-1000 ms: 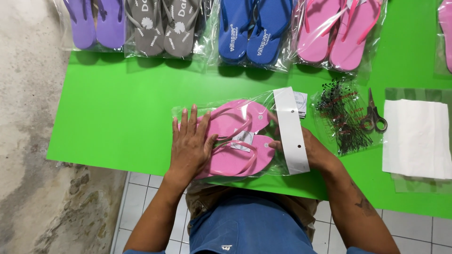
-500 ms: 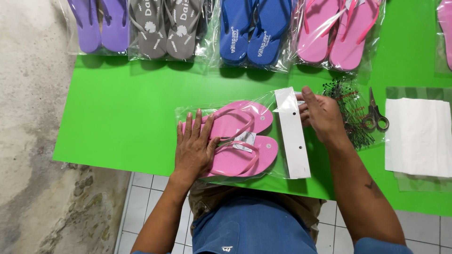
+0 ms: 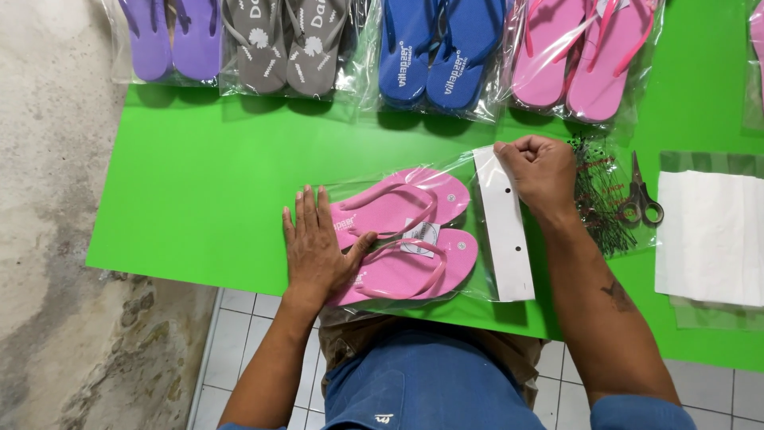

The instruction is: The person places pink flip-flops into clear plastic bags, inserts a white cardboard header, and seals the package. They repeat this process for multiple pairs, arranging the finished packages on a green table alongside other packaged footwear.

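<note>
On green table (image 3: 199,183): left hand (image 3: 318,247) flat, fingers spread, pressing bagged pink flip-flops (image 3: 406,235); right hand (image 3: 541,171) curled tight, pinching top of white header card (image 3: 505,223).

The heels of the pink flip-flops (image 3: 406,239) are covered by the left hand (image 3: 314,243). The purple pair (image 3: 171,36), the grey pair (image 3: 286,40) and the blue pair (image 3: 438,44) are cut by the top edge

The pink flip-flops (image 3: 406,239) look like matt foam, sealed in a glossy clear plastic bag (image 3: 477,171) with a smooth white card strip (image 3: 505,231). The green table (image 3: 207,191) is smooth and matt; the scissors (image 3: 641,195) are metal.
</note>
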